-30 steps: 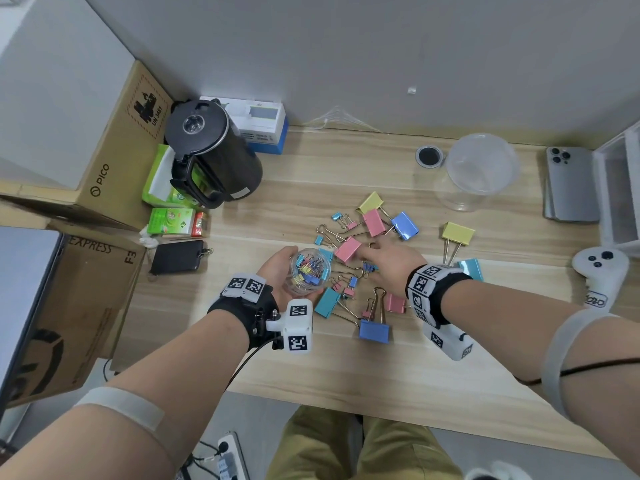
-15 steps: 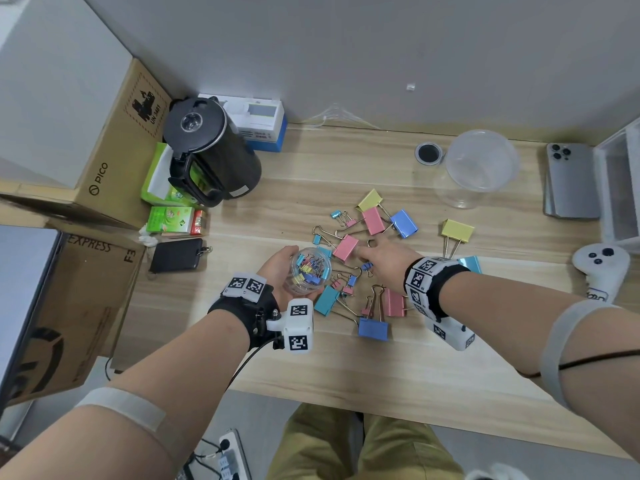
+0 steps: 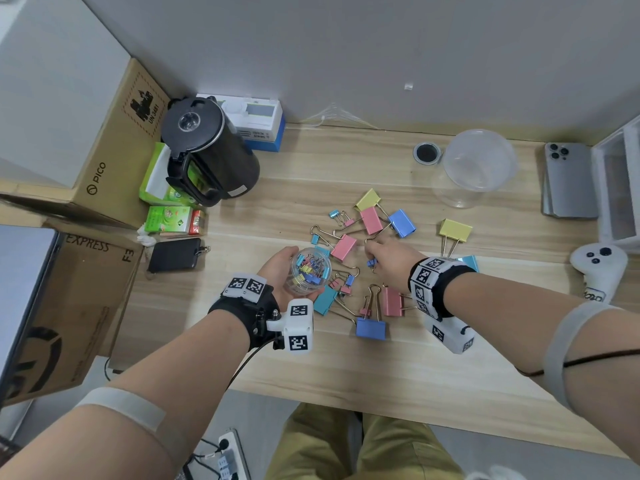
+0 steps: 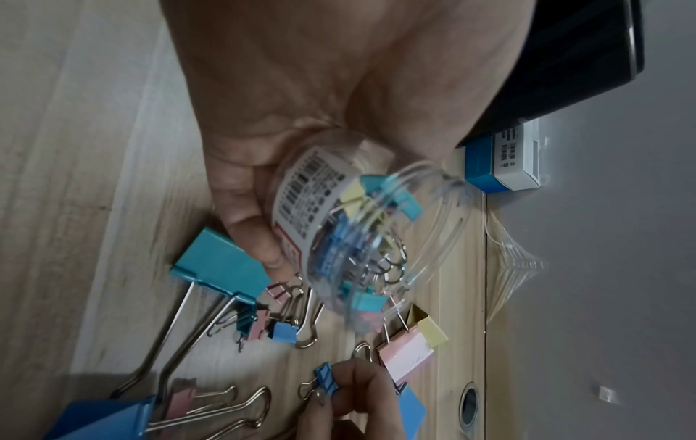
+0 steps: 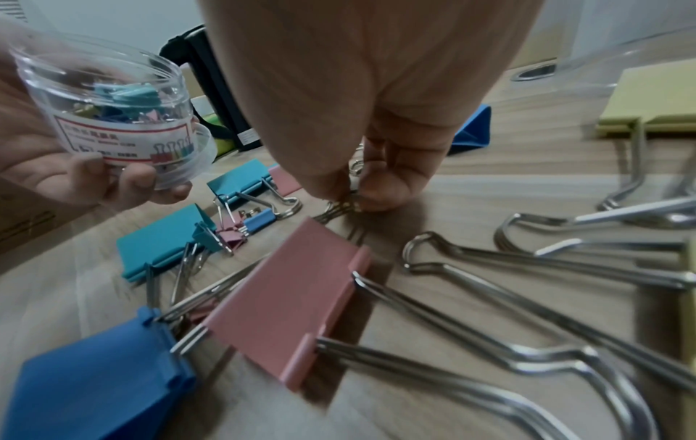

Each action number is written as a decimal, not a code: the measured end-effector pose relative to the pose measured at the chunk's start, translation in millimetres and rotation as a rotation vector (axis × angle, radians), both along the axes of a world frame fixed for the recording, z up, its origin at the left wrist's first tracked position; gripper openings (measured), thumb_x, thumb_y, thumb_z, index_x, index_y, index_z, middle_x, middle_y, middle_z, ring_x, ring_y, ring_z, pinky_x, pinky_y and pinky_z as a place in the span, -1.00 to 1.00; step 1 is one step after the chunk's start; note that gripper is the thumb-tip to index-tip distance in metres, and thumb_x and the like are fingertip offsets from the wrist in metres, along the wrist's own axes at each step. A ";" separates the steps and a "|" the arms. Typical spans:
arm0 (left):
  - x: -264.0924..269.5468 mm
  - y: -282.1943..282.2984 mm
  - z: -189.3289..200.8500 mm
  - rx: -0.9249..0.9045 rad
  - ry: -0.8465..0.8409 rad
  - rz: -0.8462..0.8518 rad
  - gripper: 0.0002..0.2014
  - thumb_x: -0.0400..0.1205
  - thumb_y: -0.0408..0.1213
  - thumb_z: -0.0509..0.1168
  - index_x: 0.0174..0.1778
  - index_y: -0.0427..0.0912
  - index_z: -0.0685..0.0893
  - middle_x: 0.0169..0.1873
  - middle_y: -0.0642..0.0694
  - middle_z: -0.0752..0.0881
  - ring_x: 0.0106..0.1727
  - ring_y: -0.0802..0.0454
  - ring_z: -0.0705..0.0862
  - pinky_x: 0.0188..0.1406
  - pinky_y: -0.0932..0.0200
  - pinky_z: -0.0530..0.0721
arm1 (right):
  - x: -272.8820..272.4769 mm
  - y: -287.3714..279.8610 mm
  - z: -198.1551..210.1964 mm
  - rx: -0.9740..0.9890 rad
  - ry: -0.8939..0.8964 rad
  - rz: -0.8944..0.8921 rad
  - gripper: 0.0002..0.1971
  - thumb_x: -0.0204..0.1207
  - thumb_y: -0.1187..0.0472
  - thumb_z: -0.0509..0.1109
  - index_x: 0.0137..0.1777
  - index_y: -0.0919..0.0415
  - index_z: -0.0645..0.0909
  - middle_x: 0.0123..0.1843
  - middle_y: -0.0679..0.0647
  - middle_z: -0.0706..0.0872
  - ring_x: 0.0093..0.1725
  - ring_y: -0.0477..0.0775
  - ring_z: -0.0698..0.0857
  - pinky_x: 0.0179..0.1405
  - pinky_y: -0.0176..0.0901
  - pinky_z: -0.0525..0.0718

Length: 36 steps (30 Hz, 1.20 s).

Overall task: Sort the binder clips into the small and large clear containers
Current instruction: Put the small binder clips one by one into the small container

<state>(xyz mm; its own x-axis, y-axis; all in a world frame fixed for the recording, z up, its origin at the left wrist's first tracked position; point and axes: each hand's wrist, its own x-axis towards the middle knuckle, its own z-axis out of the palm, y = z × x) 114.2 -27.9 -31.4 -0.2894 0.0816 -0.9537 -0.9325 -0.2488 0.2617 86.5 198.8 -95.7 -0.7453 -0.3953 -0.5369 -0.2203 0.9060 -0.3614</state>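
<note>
My left hand [image 3: 277, 268] grips the small clear container [image 3: 311, 270] [image 4: 354, 238] [image 5: 113, 113], tilted above the table and holding several small coloured clips. My right hand [image 3: 391, 261] pinches a small blue binder clip [image 3: 372, 263] [image 4: 327, 379] by its wire handles [image 5: 341, 205], just right of the container. Large pink [image 3: 343, 247], blue [image 3: 370, 329], yellow [image 3: 455, 230] and teal [image 3: 325, 299] clips lie scattered on the wooden table [image 3: 346, 358] around both hands. A few small clips [image 3: 346, 285] lie among them. The large clear container [image 3: 479, 166] stands far right, with nothing in it.
A black kettle [image 3: 207, 157] and green boxes [image 3: 169, 220] stand at the left, with a black wallet [image 3: 175, 254] nearer. Phones [image 3: 568, 181], a white rack [image 3: 620, 188] and a white controller [image 3: 599, 268] line the right edge. A cable hole [image 3: 426, 153] is beside the large container.
My right hand has drawn back from the pink and blue clips toward me and now pinches a small blue clip. The left hand keeps the small container in place.
</note>
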 end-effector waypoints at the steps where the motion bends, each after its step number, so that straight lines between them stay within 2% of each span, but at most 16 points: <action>1: -0.6 1.0 -0.1 -0.004 -0.005 -0.003 -0.38 0.75 0.12 0.02 0.50 -0.33 0.53 -0.01 -0.37 0.70 -0.17 -0.23 0.68 -0.59 0.14 0.71 | -0.2 0.9 -0.1 0.002 0.013 0.008 -0.69 0.53 0.39 0.23 0.24 0.15 0.47 0.17 0.21 0.56 0.02 0.23 0.61 -0.05 0.02 0.62; 3: -1.6 2.5 0.6 0.003 -0.005 0.000 -0.37 0.76 0.11 0.01 0.49 -0.36 0.52 -0.04 -0.37 0.69 -0.18 -0.22 0.66 -0.62 0.15 0.70 | -0.9 0.7 1.0 0.039 0.026 0.043 -0.76 0.50 0.40 0.24 0.15 0.19 0.47 0.13 0.19 0.58 0.02 0.21 0.61 -0.01 0.08 0.65; 5: -2.0 3.3 1.3 0.016 -0.006 0.006 -0.39 0.76 0.11 0.00 0.47 -0.36 0.52 -0.06 -0.37 0.69 -0.17 -0.21 0.65 -0.63 0.15 0.70 | -0.8 -1.6 3.5 0.077 0.018 0.073 -0.75 0.47 0.43 0.25 0.13 0.23 0.46 0.10 0.19 0.58 -0.04 0.18 0.59 -0.04 0.07 0.67; 8: -1.0 4.0 1.3 0.031 -0.019 0.021 -0.41 0.76 0.10 0.02 0.43 -0.33 0.55 -0.05 -0.35 0.70 -0.15 -0.20 0.65 -0.60 0.15 0.72 | -0.3 -5.8 5.7 0.119 0.008 0.119 -0.67 0.46 0.47 0.29 0.20 0.25 0.44 0.13 0.18 0.58 -0.03 0.17 0.59 -0.10 -0.01 0.63; 11: -1.5 7.6 2.4 0.041 -0.021 0.029 -0.44 0.76 0.09 0.03 0.40 -0.33 0.57 -0.06 -0.35 0.70 -0.15 -0.20 0.65 -0.60 0.15 0.72 | -1.3 -5.8 6.0 0.132 0.028 0.149 -0.62 0.46 0.47 0.33 0.25 0.25 0.44 0.15 0.16 0.61 0.01 0.17 0.64 -0.08 0.00 0.66; 14: -3.3 8.8 3.7 0.048 -0.018 0.023 -0.44 0.76 0.09 0.02 0.33 -0.34 0.59 -0.09 -0.35 0.71 -0.16 -0.20 0.65 -0.61 0.16 0.71 | -1.1 -4.3 7.3 0.130 0.035 0.166 -0.65 0.48 0.45 0.33 0.25 0.25 0.43 0.11 0.15 0.62 -0.13 0.12 0.54 -0.20 -0.05 0.55; 16: -3.8 8.1 3.2 0.057 -0.022 0.014 -0.44 0.76 0.10 0.00 0.26 -0.35 0.61 -0.10 -0.36 0.71 -0.17 -0.20 0.65 -0.61 0.17 0.70 | -1.1 -2.7 9.4 0.110 0.026 0.153 -0.68 0.50 0.42 0.32 0.24 0.25 0.43 0.10 0.15 0.61 -0.14 0.11 0.50 -0.22 -0.07 0.48; 18: -3.6 7.1 2.5 0.069 -0.027 0.011 -0.43 0.76 0.11 -0.01 0.18 -0.36 0.64 -0.13 -0.36 0.74 -0.18 -0.20 0.66 -0.57 0.18 0.72 | -2.2 1.3 9.9 0.069 0.021 0.105 -0.72 0.51 0.38 0.31 0.20 0.22 0.43 0.06 0.14 0.61 -0.12 0.12 0.53 -0.19 -0.05 0.54; 20: -3.4 6.3 2.1 0.093 -0.021 0.009 -0.43 0.76 0.09 -0.02 0.11 -0.36 0.66 -0.23 -0.33 0.77 -0.19 -0.20 0.65 -0.57 0.20 0.71 | -3.3 5.7 9.6 0.032 0.011 0.041 -0.78 0.49 0.36 0.29 0.09 0.17 0.41 0.00 0.16 0.64 -0.10 0.18 0.63 -0.11 0.08 0.69; 22: -3.7 7.3 2.1 0.112 -0.011 0.007 -0.44 0.77 0.07 -0.03 0.05 -0.37 0.65 -0.34 -0.31 0.79 -0.20 -0.20 0.64 -0.59 0.22 0.70 | -3.4 9.7 11.2 0.014 -0.008 0.021 -0.82 0.49 0.34 0.30 0.03 0.16 0.41 -0.04 0.16 0.64 -0.08 0.22 0.65 -0.06 0.17 0.72; 25: -5.0 8.5 0.0 0.127 -0.016 -0.006 -0.44 0.76 0.08 -0.02 0.04 -0.37 0.66 -0.36 -0.32 0.80 -0.19 -0.21 0.65 -0.54 0.18 0.73 | -3.4 13.8 11.1 -0.040 -0.013 -0.004 -0.84 0.51 0.34 0.31 0.03 0.17 0.45 -0.07 0.06 0.59 -0.10 0.14 0.60 -0.11 -0.01 0.64; 28: -5.8 8.1 -3.8 0.120 -0.027 -0.035 -0.43 0.75 0.11 -0.01 0.08 -0.36 0.66 -0.33 -0.32 0.81 -0.21 -0.20 0.68 -0.49 0.17 0.75 | -5.1 16.8 12.8 -0.112 -0.042 -0.113 -0.82 0.51 0.34 0.33 0.04 0.13 0.45 -0.18 -0.06 0.51 -0.16 0.06 0.54 -0.20 -0.13 0.50; 31: -6.3 9.0 -5.3 0.131 -0.033 -0.017 -0.43 0.75 0.11 -0.01 0.12 -0.34 0.66 -0.29 -0.31 0.82 -0.26 -0.18 0.74 -0.39 0.19 0.74 | -7.0 19.7 15.3 -0.211 -0.085 -0.240 -0.84 0.50 0.29 0.37 0.04 0.12 0.50 -0.26 -0.08 0.54 -0.20 0.06 0.58 -0.19 -0.10 0.61; 33: -6.3 10.5 -5.2 0.145 -0.035 -0.021 -0.43 0.75 0.12 0.00 0.17 -0.35 0.65 -0.26 -0.32 0.82 -0.31 -0.19 0.78 -0.36 0.18 0.75 | -9.9 18.8 21.8 -0.307 -0.121 -0.353 -0.86 0.50 0.29 0.39 -0.03 0.09 0.50 -0.30 -0.04 0.59 -0.30 0.04 0.61 -0.34 -0.18 0.63; 36: -7.3 13.7 -4.3 0.142 -0.032 -0.019 -0.44 0.74 0.10 0.02 0.21 -0.36 0.64 -0.24 -0.34 0.81 -0.30 -0.22 0.78 -0.39 0.15 0.76 | -16.9 9.6 42.3 -0.543 -0.288 -0.517 -0.86 0.54 0.44 0.33 -0.01 0.23 0.48 -0.41 0.12 0.61 -0.59 -0.04 0.55 -0.67 -0.29 0.49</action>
<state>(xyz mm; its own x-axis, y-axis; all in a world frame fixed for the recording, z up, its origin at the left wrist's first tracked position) 106.9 -14.2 -35.6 -0.2558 0.2212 -0.9411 -0.9448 -0.2633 0.1950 69.6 208.4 -53.4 -0.7671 -0.2987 -0.5677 0.3481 0.5496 -0.7595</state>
